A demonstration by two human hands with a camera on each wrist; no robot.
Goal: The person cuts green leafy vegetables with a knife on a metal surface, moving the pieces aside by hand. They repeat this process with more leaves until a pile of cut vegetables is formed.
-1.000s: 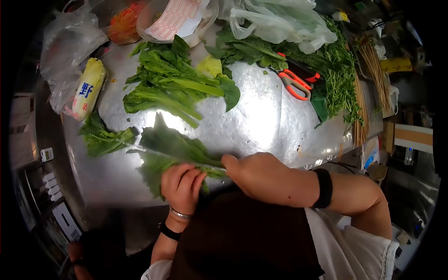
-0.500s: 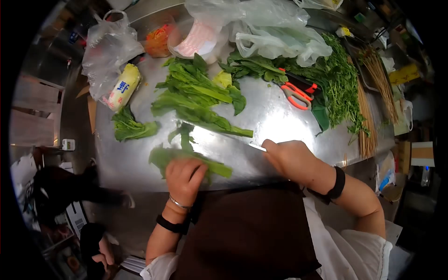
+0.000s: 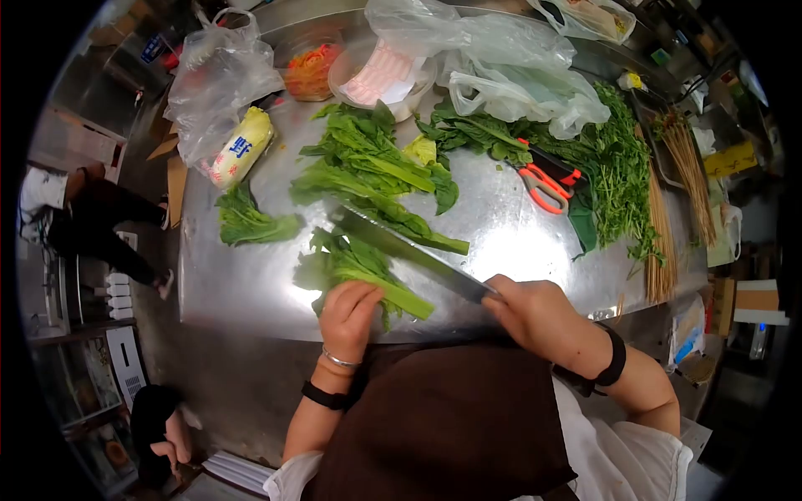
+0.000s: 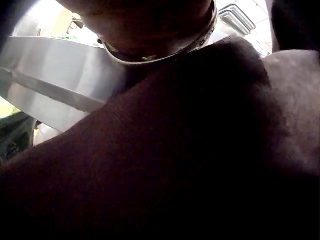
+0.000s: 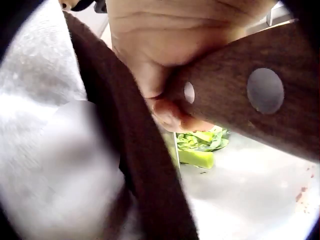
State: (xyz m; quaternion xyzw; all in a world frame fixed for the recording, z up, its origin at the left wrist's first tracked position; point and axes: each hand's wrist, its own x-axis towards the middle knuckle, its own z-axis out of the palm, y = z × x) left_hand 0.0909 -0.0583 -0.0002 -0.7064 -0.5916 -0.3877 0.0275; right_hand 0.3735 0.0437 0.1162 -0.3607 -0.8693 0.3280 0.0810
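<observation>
The metal counter (image 3: 225, 288) carries everything. Across its near part slants a knife (image 3: 418, 255), its wooden handle (image 5: 225, 92) clamped in the right hand (image 3: 539, 313); the blade looks stiff and fairly weighty, best held by that handle. On the blade's near side lie leafy greens (image 3: 388, 288), gripped under curled fingers of the left hand (image 3: 347, 316). They should be light, limp and easily torn at the leaf, firmer and perhaps slippery along the stalks, the better hold. Far left, a wrapped vegetable (image 3: 244, 146) bears blue and red characters, too blurred to read. Farther back, paper (image 3: 380, 73) shows red print, also illegible.
</observation>
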